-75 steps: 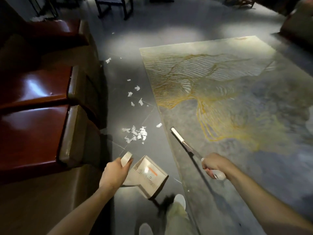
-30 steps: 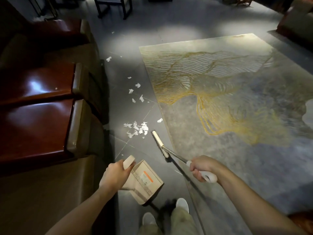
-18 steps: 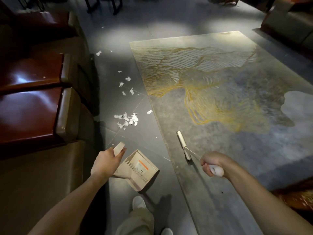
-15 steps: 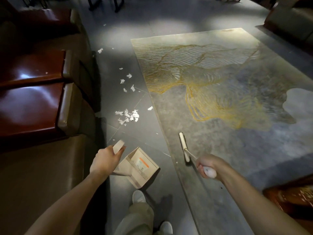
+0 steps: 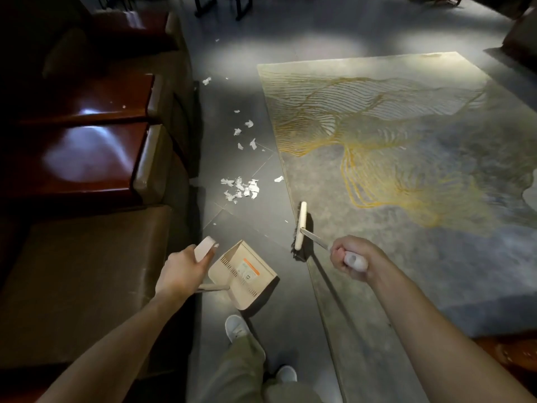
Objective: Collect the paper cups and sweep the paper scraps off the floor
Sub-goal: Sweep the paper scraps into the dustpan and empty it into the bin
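Holding a dustpan (image 5: pixel 245 274) by its handle in the left hand (image 5: pixel 181 271), fingers curled round it, low near the floor (image 5: pixel 255 222) at 6 o'clock. Gripping the broom's white handle in the right hand (image 5: pixel 348 255), fingers clenched, with the broom head (image 5: pixel 300 226) down at the rug (image 5: pixel 406 175) edge, 1 o'clock from the dustpan. Look for the main heap of paper scraps (image 5: pixel 241 189) at 12 o'clock from the dustpan, well apart from it; for looser scraps (image 5: pixel 249 123) farther along the same line; for one stray scrap (image 5: pixel 279 178) just beside the rug edge.

Probably best: carry the broom head past the farthest scraps, then draw back toward 6 o'clock in short, light strokes, sparing the torn paper any flutter. Lay the dustpan lip flat on the floor just short of the heap and press down. Take the stray along the rug edge separately.

No paper cups anywhere in view. Hard to separate dark bristles from shadow. Cannot tell the dustpan's contents, nor whether touching the floor. Deep shade beside the red seats (image 5: pixel 81 158) at 9 o'clock, possibly hiding more scraps.
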Tool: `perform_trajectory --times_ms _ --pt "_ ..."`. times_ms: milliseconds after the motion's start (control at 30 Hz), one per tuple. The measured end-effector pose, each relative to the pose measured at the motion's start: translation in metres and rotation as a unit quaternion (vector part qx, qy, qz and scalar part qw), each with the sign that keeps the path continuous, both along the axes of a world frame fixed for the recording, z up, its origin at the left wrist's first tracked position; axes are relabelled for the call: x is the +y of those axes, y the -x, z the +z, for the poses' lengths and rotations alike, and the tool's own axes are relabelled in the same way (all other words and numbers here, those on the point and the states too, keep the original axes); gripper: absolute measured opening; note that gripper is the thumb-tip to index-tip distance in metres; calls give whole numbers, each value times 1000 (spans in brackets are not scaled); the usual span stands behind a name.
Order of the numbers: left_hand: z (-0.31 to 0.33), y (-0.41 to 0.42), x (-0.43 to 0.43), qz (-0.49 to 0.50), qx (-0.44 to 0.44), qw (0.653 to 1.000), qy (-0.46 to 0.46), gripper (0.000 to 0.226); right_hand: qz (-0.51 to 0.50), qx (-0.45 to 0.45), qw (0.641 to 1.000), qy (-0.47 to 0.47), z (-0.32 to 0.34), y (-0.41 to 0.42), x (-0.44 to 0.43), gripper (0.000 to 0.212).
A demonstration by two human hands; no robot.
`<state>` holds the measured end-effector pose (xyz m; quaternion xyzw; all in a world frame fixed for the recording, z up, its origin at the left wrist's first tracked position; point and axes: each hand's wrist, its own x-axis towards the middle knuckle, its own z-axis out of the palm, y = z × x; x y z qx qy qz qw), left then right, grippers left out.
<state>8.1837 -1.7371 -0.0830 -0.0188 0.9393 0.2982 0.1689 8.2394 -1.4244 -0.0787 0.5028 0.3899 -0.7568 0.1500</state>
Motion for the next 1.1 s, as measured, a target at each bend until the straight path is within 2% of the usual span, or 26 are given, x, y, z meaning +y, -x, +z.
perform_trajectory --times_ms 133,267,433,533,667,733,900,1000,1100 --pt "2 7 -4 -9 -18 1000 16 35 48 -10 998 -35 7 1 11 17" --pt "-1 17 -4 -17 -31 999 28 35 120 -65 986 -99 -7 8 21 21" --pt "-10 31 -12 -17 -61 998 27 33 280 -98 934 -200 -49 21 -11 27" --pt "-12 45 -21 -10 -71 997 21 34 302 -108 935 -150 -51 45 -35 14" --pt "-9 63 -34 26 -78 996 -31 35 203 -114 971 48 -32 85 -32 19" --pt "-7 69 -41 41 -75 995 -46 34 196 -116 971 70 -21 102 -37 18" --pt "-4 89 -60 73 -75 992 -69 30 295 -85 951 -42 -9 140 -66 11" --pt "-3 103 -67 114 -78 988 -67 35 330 -55 932 -139 0 167 -76 13" --pt "-3 120 -73 146 -82 984 -54 36 351 -50 914 -198 3 203 -75 17"
